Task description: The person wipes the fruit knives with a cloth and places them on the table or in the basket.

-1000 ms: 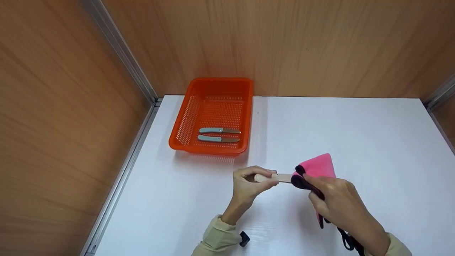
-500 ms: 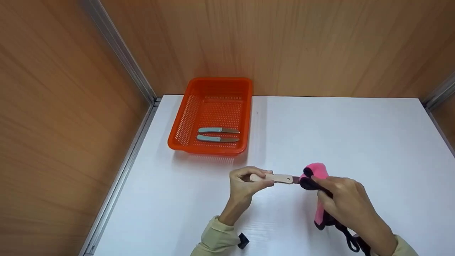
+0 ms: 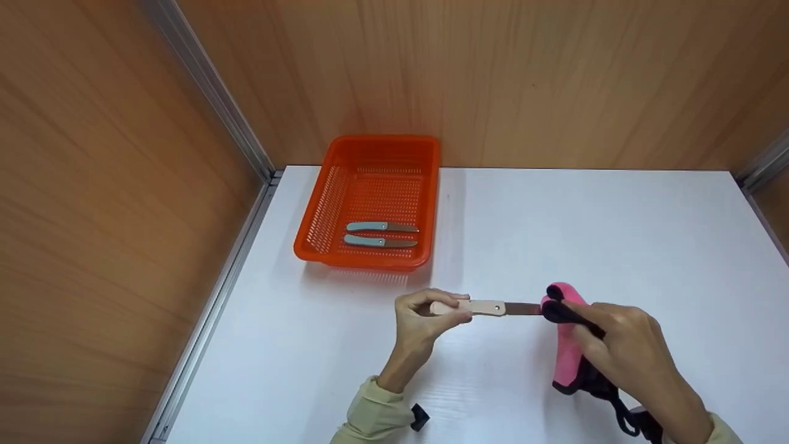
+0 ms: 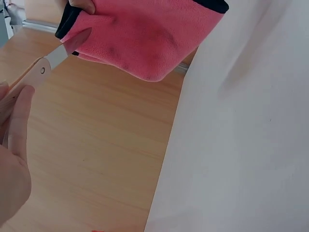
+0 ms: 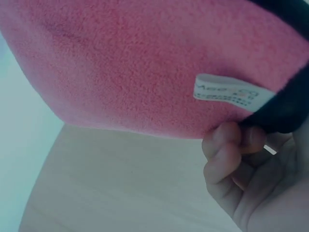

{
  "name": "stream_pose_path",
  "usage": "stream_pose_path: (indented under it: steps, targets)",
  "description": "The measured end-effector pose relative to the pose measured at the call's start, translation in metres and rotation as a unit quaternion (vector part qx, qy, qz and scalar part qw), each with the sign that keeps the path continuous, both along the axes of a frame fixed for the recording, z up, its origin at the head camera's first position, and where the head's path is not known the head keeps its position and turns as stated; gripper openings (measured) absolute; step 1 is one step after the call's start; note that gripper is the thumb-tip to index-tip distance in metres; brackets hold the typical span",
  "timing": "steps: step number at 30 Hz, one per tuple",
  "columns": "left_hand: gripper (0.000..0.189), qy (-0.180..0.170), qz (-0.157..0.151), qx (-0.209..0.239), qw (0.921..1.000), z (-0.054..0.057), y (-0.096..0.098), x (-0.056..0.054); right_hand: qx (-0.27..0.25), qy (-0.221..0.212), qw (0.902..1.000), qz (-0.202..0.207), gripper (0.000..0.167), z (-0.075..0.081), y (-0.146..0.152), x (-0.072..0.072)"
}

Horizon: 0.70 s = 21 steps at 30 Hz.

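Observation:
In the head view my left hand (image 3: 416,324) pinches the cream handle of a small knife (image 3: 487,308), its blade pointing right. My right hand (image 3: 629,339) grips a pink cloth (image 3: 568,354) with black edging, bunched at the blade's tip. The left wrist view has the blade tip lying against the pink cloth (image 4: 140,38), which shows dark smudges and hangs down. A white label (image 5: 234,92) sticks out from the cloth's edge in the right wrist view, close to the curled fingers (image 5: 224,154).
An orange basket (image 3: 434,203) stands at the back left of the white table (image 3: 592,234). Two knives with light blue handles, one knife (image 3: 381,227) behind the other knife (image 3: 379,241), lie in it. Wooden panels (image 3: 493,80) border the table behind and at the left.
My right hand and the cloth have moved right along the knife, away from the handle. Much of the blade now shows. The left hand has shifted slightly left.

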<state>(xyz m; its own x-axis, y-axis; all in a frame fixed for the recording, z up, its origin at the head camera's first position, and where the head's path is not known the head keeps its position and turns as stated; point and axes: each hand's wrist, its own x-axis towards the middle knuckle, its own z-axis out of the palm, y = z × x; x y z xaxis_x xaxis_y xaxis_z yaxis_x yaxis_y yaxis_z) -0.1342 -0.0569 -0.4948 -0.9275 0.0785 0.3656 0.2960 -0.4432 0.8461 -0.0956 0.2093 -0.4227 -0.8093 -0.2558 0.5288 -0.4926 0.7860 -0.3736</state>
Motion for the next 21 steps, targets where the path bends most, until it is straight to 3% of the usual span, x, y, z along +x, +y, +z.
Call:
stream_pose_path:
  steps: [4,8,15,21]
  targets:
    - [0.023,0.004,0.000,-0.017,0.9998,0.002,-0.004,-0.001,-0.022,0.008,0.9993,-0.029,0.030,0.006,0.009,0.000]
    - [0.024,0.004,0.007,-0.026,0.9996,0.002,-0.007,-0.004,-0.046,0.043,0.9973,-0.039,0.028,0.014,0.014,-0.001]
    - [0.024,0.006,0.002,-0.038,0.9993,0.002,-0.004,-0.005,-0.065,0.089,0.9937,-0.022,0.025,0.029,0.003,-0.001]
    - [0.022,0.020,-0.005,-0.051,0.9985,0.004,0.005,-0.005,-0.049,0.086,0.9950,0.014,0.030,0.026,-0.014,-0.001]
